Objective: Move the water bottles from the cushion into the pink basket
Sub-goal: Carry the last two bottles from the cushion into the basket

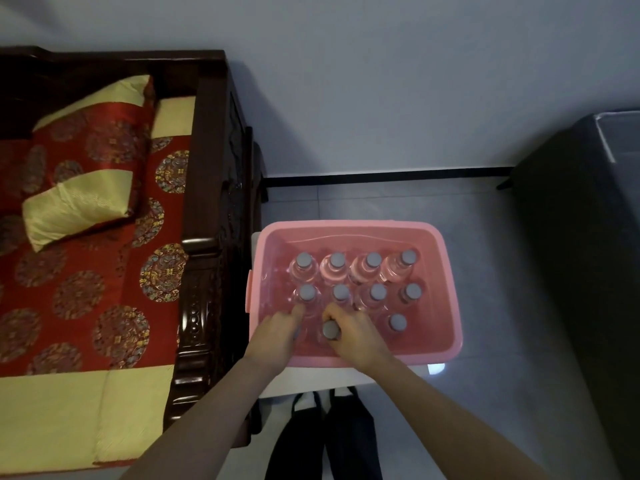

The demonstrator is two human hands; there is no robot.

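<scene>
Both hands are down inside the pink basket (346, 226), working at its near-left corner. The right hand (353, 332) has its fingers curled round the neck of a water bottle (330, 330), grey cap poking out just beside the knuckles, bottle upright in the basket's near row. The left hand (277, 336) sits just beside it, at the basket's left wall, fingers curled under and thumb stretched toward the middle row. There's a sliver of grey at its edge, so it may be wrapped over another bottle, but the hand covers too much to say for sure.

Beyond the hands, the other water bottles (377, 292) stand upright and packed close: four across the basket's far row, four across the middle row, and one more (397, 322) in the near row, to the right of the right hand. All wear grey caps.

The basket rests on a white surface (311, 379) on the tiled floor (485, 271). Left of the basket runs the dark carved wooden sofa frame (207, 237), and past that, well apart from the hands, lies the red-and-gold cushion (86, 271) with a matching pillow (86, 168) on it. Right of the basket stands a dark cabinet (588, 271).
</scene>
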